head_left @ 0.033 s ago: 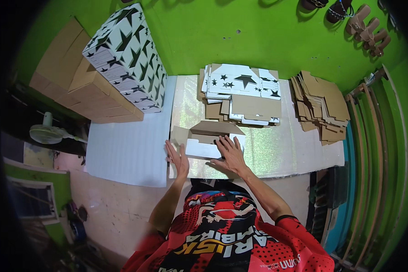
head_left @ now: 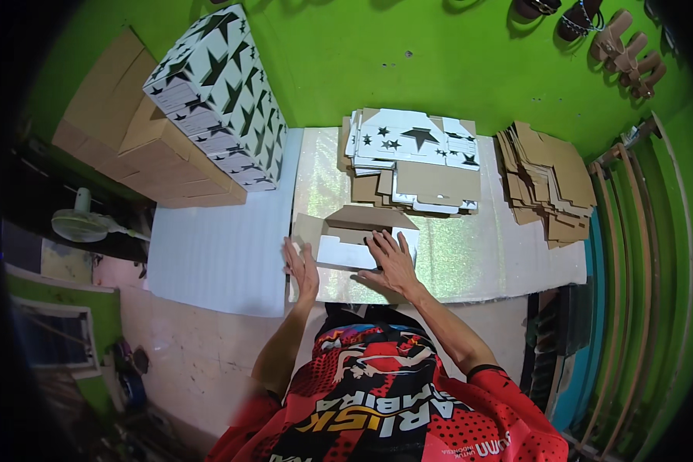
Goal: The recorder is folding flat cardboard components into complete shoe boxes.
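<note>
A partly folded carton (head_left: 340, 252), white on the outside and brown inside, stands near the front edge of the table with its top open and flaps sticking out. My right hand (head_left: 393, 268) lies over its front right part, fingers spread and touching the front wall, thumb held apart lower down. Beside the raised left side flap (head_left: 308, 228) is my left hand (head_left: 303, 271), open with straight fingers; whether it touches the flap I cannot tell.
Behind the carton lies a stack of flat star-printed cardboard blanks (head_left: 420, 142). Brown blanks (head_left: 550, 177) are piled at the right. Star-patterned boxes (head_left: 231, 100) and large brown cartons (head_left: 181, 165) stand at the left, near a fan (head_left: 81, 225). Sandals (head_left: 624, 50) hang on the green wall.
</note>
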The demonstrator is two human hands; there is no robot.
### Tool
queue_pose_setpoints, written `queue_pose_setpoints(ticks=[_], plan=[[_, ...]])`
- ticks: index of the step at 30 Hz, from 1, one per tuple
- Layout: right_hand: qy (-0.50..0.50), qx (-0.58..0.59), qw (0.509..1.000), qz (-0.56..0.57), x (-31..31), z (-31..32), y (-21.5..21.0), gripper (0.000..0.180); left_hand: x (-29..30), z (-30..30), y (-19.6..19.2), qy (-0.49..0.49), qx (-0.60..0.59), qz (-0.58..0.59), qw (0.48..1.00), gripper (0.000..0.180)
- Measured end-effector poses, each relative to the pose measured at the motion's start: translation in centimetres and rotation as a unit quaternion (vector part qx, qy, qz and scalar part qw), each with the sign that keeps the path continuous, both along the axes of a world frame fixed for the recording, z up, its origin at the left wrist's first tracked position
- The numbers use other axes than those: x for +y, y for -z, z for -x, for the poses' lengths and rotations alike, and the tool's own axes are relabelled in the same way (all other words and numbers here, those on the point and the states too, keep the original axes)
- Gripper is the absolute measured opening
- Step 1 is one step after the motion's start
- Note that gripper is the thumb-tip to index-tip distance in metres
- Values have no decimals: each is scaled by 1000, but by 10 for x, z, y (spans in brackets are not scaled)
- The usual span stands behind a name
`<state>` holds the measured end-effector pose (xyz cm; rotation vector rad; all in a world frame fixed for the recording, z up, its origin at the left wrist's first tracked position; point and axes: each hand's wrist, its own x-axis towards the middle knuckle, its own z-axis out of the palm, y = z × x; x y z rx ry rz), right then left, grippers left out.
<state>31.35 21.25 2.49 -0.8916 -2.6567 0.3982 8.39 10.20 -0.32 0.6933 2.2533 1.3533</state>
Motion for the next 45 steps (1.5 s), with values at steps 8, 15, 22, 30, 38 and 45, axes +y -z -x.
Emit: queue_pose_setpoints(ticks=[8,15,22,30,38,45], plan=[[11,16,1000,4,2,-1,12,78,-5,14,-32,350,252,74,899,58],[13,29,999,-11,3,0,10,77,9,20,-19,427,336,115,831,65],[5,3,1000,9,3,-1,8,77,11,19,-15,433,346,156,817,72],[6,-15,1000,17,5,-3,10,81,6,16,-12,434,318,149,830,109],[164,19,986,-3,28,-20,1,131,49,47,-41,487,268,95,826,164],[145,65,987,-1,37,-40,3,93,52,50,-43,504,259,64,821,148]])
